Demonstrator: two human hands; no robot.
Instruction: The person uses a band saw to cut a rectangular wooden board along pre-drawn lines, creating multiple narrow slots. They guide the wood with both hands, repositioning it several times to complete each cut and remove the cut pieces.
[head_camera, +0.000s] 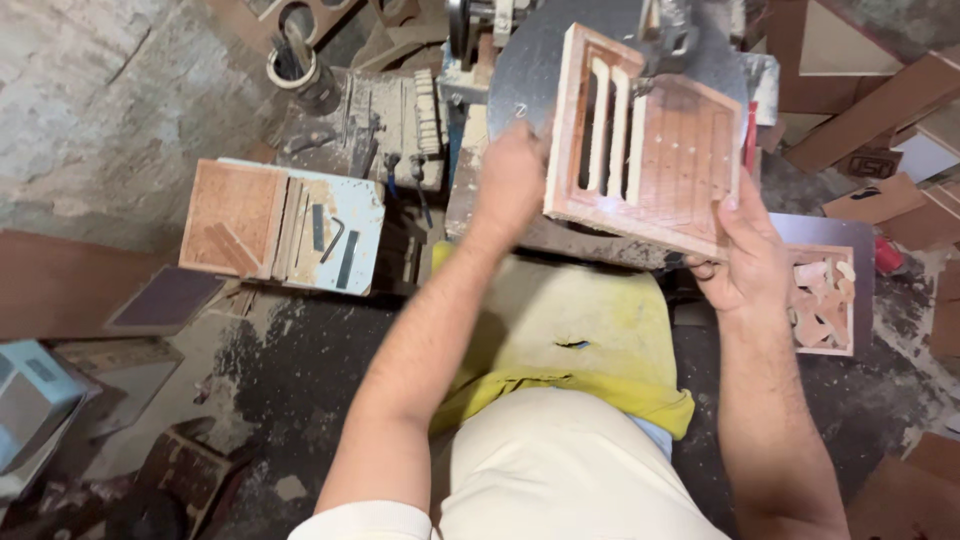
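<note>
You look down on a cramped workshop with a dark, dusty floor (300, 370) strewn with sawdust. At ten o'clock runs a rough grey wall (100, 110). At nine o'clock sits a pale blue box (335, 225) dusted with wood powder. At three o'clock, brown wooden boards (880, 90) lean together, near a tray of offcuts (825, 300).
</note>
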